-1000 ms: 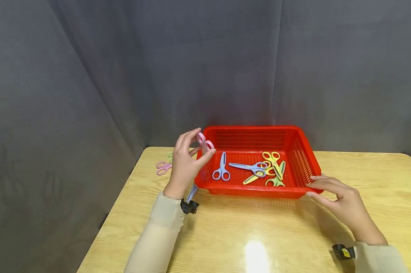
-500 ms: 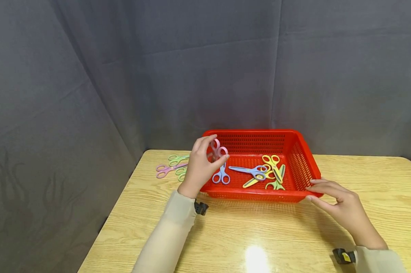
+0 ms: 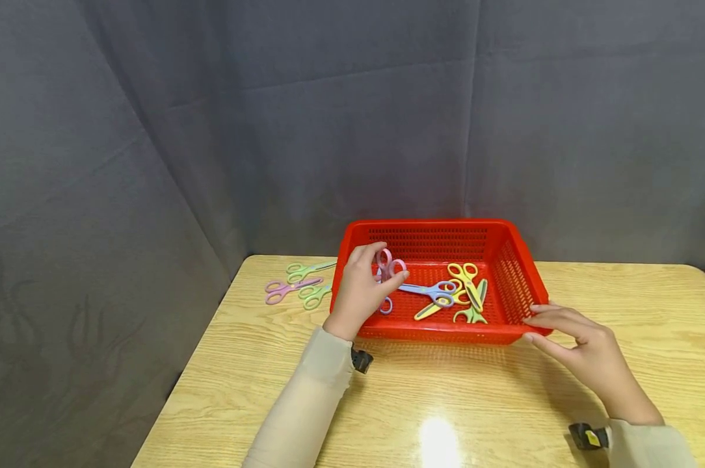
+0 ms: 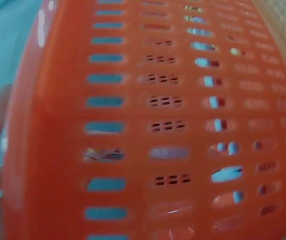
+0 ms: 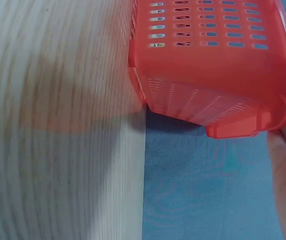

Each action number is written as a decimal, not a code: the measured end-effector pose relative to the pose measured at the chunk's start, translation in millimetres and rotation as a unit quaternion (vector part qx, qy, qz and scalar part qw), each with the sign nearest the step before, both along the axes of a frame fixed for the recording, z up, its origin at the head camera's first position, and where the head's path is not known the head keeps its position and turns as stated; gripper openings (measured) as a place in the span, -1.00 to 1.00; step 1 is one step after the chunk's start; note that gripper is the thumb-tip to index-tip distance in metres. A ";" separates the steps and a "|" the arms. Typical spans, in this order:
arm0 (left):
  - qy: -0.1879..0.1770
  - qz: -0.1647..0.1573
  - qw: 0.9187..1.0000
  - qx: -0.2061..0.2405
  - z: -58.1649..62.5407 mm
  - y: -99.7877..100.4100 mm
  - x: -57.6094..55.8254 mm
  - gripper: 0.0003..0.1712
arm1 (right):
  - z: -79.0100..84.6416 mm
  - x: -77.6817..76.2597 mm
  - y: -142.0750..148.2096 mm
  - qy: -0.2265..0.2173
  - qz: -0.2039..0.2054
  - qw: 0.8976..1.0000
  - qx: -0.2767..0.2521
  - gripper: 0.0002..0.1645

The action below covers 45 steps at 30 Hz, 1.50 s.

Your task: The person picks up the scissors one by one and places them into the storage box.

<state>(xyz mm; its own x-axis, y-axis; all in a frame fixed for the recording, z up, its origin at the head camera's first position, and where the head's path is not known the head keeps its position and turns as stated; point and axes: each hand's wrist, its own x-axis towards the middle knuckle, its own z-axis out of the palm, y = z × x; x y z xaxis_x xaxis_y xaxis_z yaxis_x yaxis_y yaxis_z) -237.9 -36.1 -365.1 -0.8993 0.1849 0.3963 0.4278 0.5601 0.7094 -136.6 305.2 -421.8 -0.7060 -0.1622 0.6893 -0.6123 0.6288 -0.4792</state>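
Note:
My left hand (image 3: 357, 286) pinches a pink pair of scissors (image 3: 387, 269) by its handles, inside the left part of the red basket (image 3: 434, 334); its blades are hidden. In the left wrist view the basket wall (image 4: 62, 150) fills most of the picture, with fingers at the left edge. My right hand (image 3: 586, 354) grips the rim at the basket's front right corner, thumb outside. On the basket's floor lie blue scissors (image 3: 433, 293), yellow scissors (image 3: 477, 298) over another yellow pair (image 3: 427, 309), and green scissors (image 3: 474, 316). Another blue pair is mostly behind my left hand.
Left of the basket, a purple pair of scissors (image 3: 296, 286) lies on the wooden table (image 3: 259, 364) with two green pairs, one behind (image 3: 302, 272) and one in front (image 3: 314, 296). A grey curtain (image 3: 352, 130) hangs close behind the basket and along the left side.
My left hand has moved right with the pink scissors, from the basket's left rim to lower inside it. The scissors on the table have come into fuller view. My right hand stays at the corner.

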 end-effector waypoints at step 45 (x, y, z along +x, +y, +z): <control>-0.069 0.040 0.988 -0.131 -21.4 16.2 -18.0 -0.90 | -0.3 0.0 -0.5 -0.003 -0.005 1.000 -0.003 -0.44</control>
